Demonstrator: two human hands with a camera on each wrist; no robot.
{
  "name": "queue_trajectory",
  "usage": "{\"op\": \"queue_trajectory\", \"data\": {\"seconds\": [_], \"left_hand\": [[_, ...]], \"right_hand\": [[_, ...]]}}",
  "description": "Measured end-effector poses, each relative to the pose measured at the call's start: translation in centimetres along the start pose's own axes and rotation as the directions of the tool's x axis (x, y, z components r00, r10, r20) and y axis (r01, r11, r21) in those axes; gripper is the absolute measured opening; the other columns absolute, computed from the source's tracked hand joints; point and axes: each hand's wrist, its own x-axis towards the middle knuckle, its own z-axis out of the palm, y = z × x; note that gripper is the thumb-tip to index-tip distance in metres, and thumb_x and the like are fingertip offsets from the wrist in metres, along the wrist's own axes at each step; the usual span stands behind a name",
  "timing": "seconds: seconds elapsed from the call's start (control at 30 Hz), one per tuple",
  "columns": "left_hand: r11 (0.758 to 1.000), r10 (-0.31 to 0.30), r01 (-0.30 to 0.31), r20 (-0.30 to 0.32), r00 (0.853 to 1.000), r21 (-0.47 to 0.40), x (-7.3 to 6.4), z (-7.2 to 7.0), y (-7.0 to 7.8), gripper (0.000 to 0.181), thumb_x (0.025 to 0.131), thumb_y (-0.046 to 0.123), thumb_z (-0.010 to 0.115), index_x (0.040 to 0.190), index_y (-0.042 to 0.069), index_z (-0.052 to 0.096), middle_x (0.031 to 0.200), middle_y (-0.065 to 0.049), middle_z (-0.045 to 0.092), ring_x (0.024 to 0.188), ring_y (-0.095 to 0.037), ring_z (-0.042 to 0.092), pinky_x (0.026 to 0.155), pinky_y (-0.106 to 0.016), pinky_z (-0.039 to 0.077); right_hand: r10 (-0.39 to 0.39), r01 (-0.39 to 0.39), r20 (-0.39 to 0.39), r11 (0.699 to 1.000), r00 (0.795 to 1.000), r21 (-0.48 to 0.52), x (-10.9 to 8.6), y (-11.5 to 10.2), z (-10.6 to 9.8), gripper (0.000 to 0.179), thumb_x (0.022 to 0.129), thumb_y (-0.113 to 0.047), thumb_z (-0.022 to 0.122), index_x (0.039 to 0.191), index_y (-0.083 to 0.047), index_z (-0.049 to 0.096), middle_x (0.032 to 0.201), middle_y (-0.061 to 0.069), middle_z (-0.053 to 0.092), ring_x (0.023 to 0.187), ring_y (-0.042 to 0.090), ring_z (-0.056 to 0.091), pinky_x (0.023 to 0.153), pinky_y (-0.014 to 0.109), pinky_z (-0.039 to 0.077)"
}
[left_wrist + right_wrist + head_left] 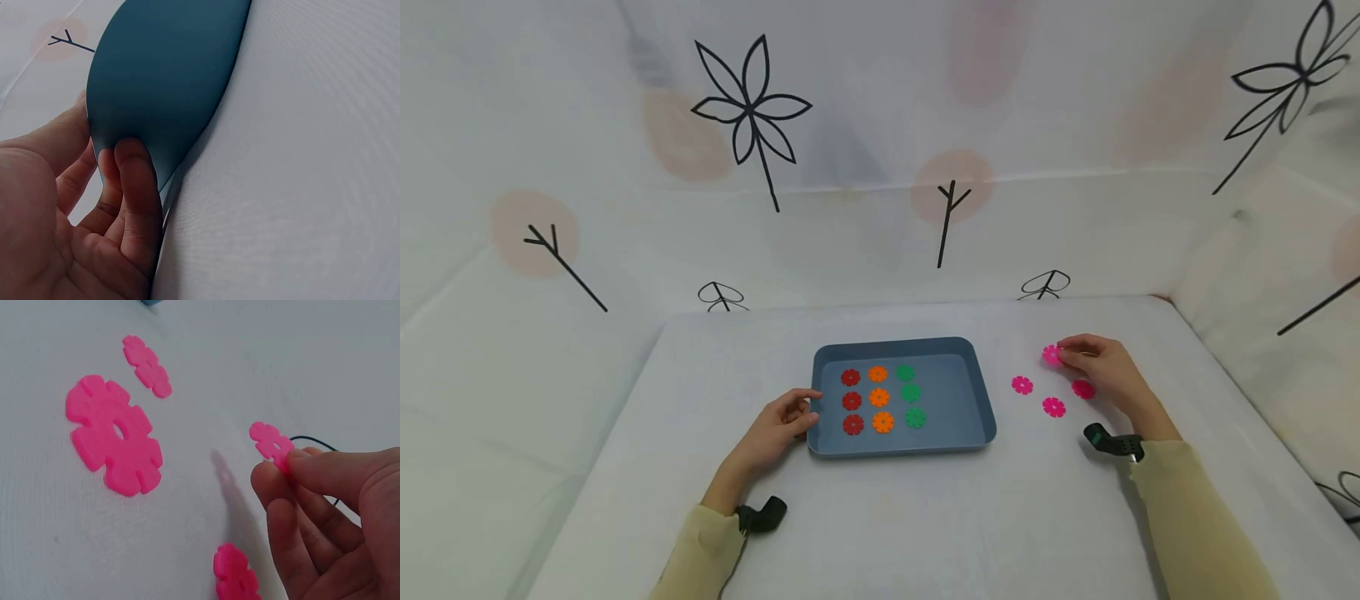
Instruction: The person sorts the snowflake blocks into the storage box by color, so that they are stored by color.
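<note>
My right hand (pixel 1103 372) pinches a pink flower-shaped disc (pixel 270 442) between thumb and fingers, lifted off the table in the right wrist view. Below and beside it lie three more pink discs (pixel 115 440), all flat on the cloth. My left hand (pixel 777 427) grips the left rim of a blue-grey tray (pixel 951 400), thumb above and fingers curled against the outer wall, as the left wrist view shows. Inside the tray stand three columns of notched discs: red discs (pixel 852 401) at left, orange discs (pixel 879 397) in the middle, green discs (pixel 911 392) to their right.
A white cloth (pixel 910 525) covers the table under everything. Pale walls with black plant drawings (pixel 748 108) rise behind and at both sides. Each wrist wears a dark strap with a small camera (pixel 763 515).
</note>
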Motion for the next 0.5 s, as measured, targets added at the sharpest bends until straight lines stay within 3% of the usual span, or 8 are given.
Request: {"op": "queue_trajectory", "data": {"seconds": [0.33, 0.5], "left_hand": [[1.0, -0.006, 0.006, -0.002, 1.0, -0.019, 0.1, 0.2, 0.0, 0.038, 0.099, 0.014, 0.063, 0.134, 0.002, 0.056, 0.096, -0.009, 0.051, 0.076, -0.018, 0.051, 0.069, -0.025, 0.047], [0.999, -0.033, 0.032, -0.015, 0.999, -0.007, 0.0, 0.1, -0.1, 0.037, 0.099, 0.017, 0.064, 0.133, 0.005, 0.058, 0.096, -0.009, 0.05, 0.076, -0.016, 0.052, 0.07, -0.025, 0.047]], "right_hand": [[-0.079, 0.078, 0.033, 0.997, 0.996, 0.021, 0.3, -3.0, 0.5, 0.048, 0.101, -0.038, 0.059, 0.133, -0.003, 0.057, 0.124, 0.018, 0.059, 0.101, 0.018, 0.063, 0.079, 0.013, 0.048], [-0.13, 0.128, 0.044, 0.991, 0.991, 0.036, 0.6, -4.8, 1.5, 0.042, 0.1, -0.033, 0.062, 0.13, -0.003, 0.059, 0.119, 0.018, 0.061, 0.101, 0.024, 0.063, 0.08, 0.015, 0.05]]}}
